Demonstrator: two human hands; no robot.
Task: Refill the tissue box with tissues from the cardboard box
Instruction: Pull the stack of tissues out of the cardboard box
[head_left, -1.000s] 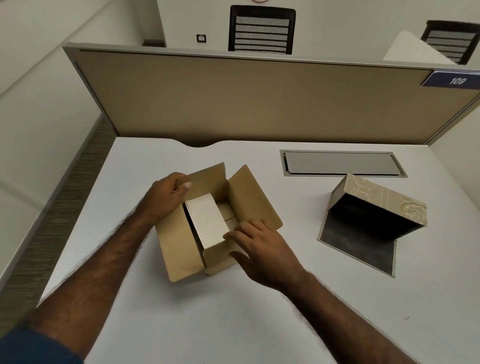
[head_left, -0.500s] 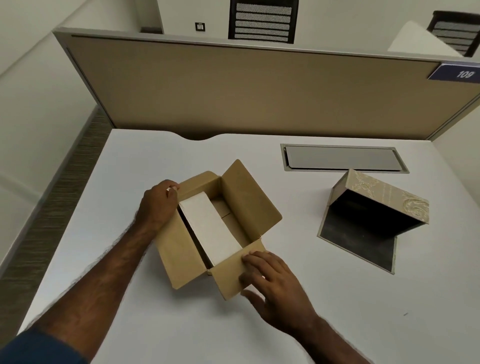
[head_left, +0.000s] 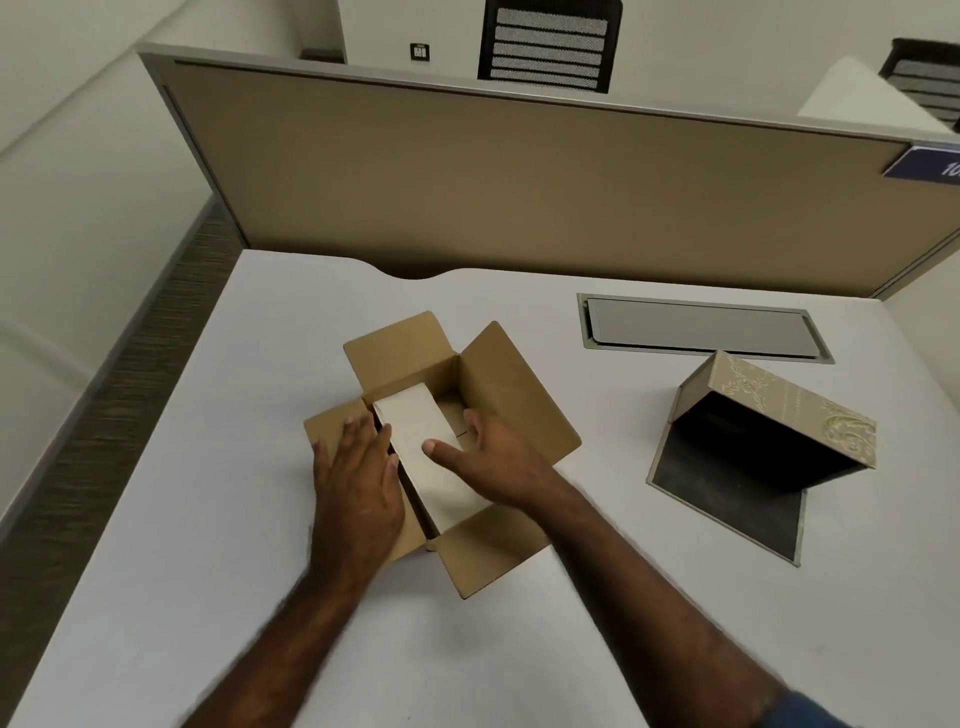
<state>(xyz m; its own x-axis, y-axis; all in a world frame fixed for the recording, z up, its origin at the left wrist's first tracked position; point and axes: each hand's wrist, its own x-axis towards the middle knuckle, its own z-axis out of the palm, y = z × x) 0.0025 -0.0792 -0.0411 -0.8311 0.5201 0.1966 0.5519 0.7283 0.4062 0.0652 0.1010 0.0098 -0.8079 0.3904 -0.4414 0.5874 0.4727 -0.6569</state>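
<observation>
A brown cardboard box (head_left: 511, 374) lies on the white desk with all its flaps folded out. Inside it, along the left side, stands a white pack of tissues (head_left: 421, 431). My left hand (head_left: 358, 473) rests flat on the box's left flap, fingertips at the pack's left edge. My right hand (head_left: 493, 457) reaches into the box from the right, thumb on top of the pack, fingers spread beside it. The ornate beige tissue box (head_left: 769, 415) stands hinged up off its dark base at the right, its dark inside showing nothing in it.
A grey cable hatch (head_left: 701, 332) is set into the white desk (head_left: 260, 519) behind the tissue box. A tan partition (head_left: 519, 182) closes off the desk's far edge. The floor drops away past the desk's left edge.
My left hand moved from the box's far left corner down onto the left flap. My right hand left the near flap and came up into the box onto the pack. The flaps lie wider.
</observation>
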